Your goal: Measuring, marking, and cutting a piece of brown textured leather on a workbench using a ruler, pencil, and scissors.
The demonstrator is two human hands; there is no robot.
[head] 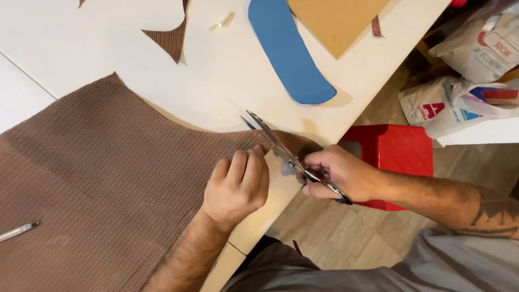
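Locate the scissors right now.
In the head view, the scissors are in the right hand at the table's right edge, blades open over the brown fabric's edge, beside the left hand and below the blue template.

A blue curved template (292, 54), tan card (335, 19), a pen (18, 231), red stool (394, 151), 2 plastic bags (459, 105).

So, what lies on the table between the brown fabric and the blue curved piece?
In the head view only bare white table lies between the brown fabric and the blue curved piece; the scissors point into that gap.
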